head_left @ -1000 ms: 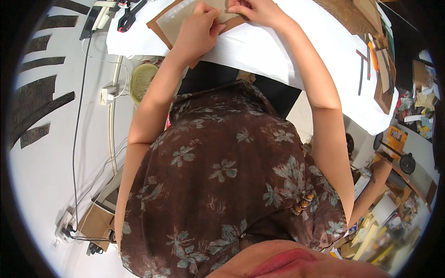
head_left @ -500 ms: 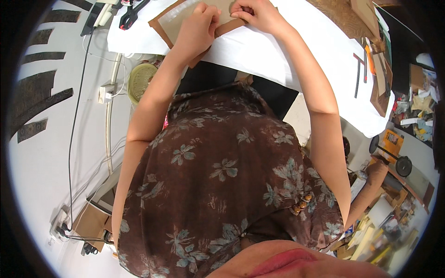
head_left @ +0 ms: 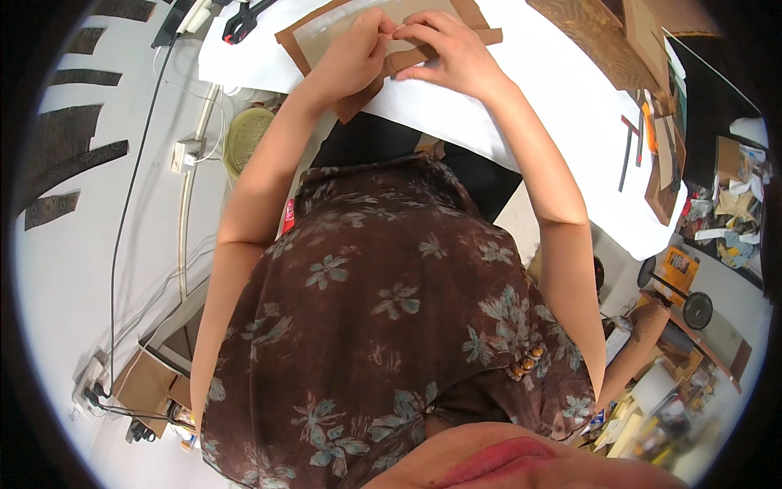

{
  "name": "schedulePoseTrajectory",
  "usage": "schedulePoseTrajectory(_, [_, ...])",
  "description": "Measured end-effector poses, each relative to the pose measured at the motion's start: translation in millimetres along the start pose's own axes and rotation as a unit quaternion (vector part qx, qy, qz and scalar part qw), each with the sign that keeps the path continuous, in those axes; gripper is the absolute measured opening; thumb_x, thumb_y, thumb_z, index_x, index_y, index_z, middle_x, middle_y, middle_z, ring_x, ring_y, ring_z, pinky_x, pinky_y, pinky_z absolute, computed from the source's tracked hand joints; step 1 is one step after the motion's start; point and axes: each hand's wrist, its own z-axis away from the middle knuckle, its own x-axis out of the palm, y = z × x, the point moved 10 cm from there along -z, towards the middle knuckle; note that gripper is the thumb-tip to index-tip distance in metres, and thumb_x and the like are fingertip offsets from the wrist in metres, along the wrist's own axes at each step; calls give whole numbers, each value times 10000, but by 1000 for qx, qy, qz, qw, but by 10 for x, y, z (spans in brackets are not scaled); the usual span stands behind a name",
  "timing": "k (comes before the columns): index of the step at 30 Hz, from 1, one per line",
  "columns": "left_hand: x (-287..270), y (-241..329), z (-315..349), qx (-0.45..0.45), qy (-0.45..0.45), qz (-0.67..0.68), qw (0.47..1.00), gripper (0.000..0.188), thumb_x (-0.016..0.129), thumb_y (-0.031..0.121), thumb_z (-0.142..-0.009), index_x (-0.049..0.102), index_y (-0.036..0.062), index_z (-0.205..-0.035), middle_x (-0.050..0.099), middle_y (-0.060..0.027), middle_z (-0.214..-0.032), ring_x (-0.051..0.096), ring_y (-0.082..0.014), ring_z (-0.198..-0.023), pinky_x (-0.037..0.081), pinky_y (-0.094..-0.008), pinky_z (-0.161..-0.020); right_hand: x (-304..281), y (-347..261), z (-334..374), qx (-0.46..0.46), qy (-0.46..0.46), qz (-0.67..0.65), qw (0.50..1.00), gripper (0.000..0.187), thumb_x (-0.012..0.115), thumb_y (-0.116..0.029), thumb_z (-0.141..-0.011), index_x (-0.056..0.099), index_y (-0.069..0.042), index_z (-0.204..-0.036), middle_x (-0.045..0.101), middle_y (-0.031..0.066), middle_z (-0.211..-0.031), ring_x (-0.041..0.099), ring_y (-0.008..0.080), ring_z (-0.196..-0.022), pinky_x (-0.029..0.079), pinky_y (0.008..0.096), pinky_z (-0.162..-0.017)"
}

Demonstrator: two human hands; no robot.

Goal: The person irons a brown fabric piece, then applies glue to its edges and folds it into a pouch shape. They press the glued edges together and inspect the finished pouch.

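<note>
A brown, leather-like sheet (head_left: 356, 103) lies on the white-covered table, with a beige panel (head_left: 324, 34) on top of it. Along the near side, the sheet's edge strip (head_left: 410, 58) is turned up over the panel. My left hand (head_left: 358, 59) is closed at this strip, thumb and fingers pinched together; its fingertips are partly hidden. Around the strip bends my right hand (head_left: 452, 59), with the thumb on the near side and the fingers over the top, close to the left fingertips. A corner of the sheet hangs past the table's front edge below my left wrist.
Black clamps with red parts (head_left: 238, 26) lie at the table's far left. On the right are a dark T-shaped tool (head_left: 628, 147), an orange-handled tool (head_left: 649, 102) and a wood-grain brown sheet (head_left: 588, 37). A yellow-green basket (head_left: 247, 140) stands beneath the table's left side.
My right hand has moved left along the strip, closer to my left hand, and its fingers now reach over the fold. The whole view has shifted slightly.
</note>
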Motion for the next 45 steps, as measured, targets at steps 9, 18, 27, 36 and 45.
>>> schedulePoseTrajectory(9, [70, 164, -351, -9, -40, 84, 996, 227, 640, 218, -931, 631, 30, -1059, 636, -224, -1048, 612, -412, -945, 492, -483, -874, -248, 326, 152, 65, 71, 28, 995, 588, 887, -415, -687, 692, -99, -1143, 657, 90, -1123, 653, 295, -995, 541, 392, -839])
schedulePoseTrajectory(18, [-412, 433, 439, 66, 89, -77, 991, 270, 735, 48, -846, 582, 44, -1069, 580, -131, -1246, 583, -341, -1191, 486, -420, -1020, -207, 231, 81, 108, -12, 47, 993, 568, 848, -405, -745, 688, -155, -1229, 602, 106, -1136, 604, 286, -1032, 535, 387, -858])
schedulePoseTrajectory(27, [-542, 213, 786, 126, 131, -227, 957, 264, 765, -9, -694, 605, 73, -887, 630, -66, -1160, 570, -292, -1213, 422, -526, -1104, -2, 133, 31, 110, -48, 55, 991, 491, 766, -353, -844, 650, -253, -1311, 510, 116, -1298, 532, 309, -1208, 501, 403, -975])
schedulePoseTrajectory(36, [-842, -120, 848, 4, 211, -116, 970, 222, 651, -23, -775, 639, 45, -985, 640, -88, -1118, 566, -328, -1129, 452, -445, -1013, -27, 149, 11, 138, -55, 11, 989, 556, 809, -318, -781, 652, -194, -1300, 545, 108, -1250, 527, 312, -1199, 496, 407, -981])
schedulePoseTrajectory(45, [-933, -869, 65, -9, 244, -355, 902, 251, 724, 257, -884, 682, 68, -1044, 658, -119, -1016, 590, -342, -927, 464, -439, -833, -23, 148, 13, 132, -51, 8, 990, 584, 824, -305, -765, 637, -182, -1304, 548, 103, -1265, 526, 320, -1208, 493, 419, -989])
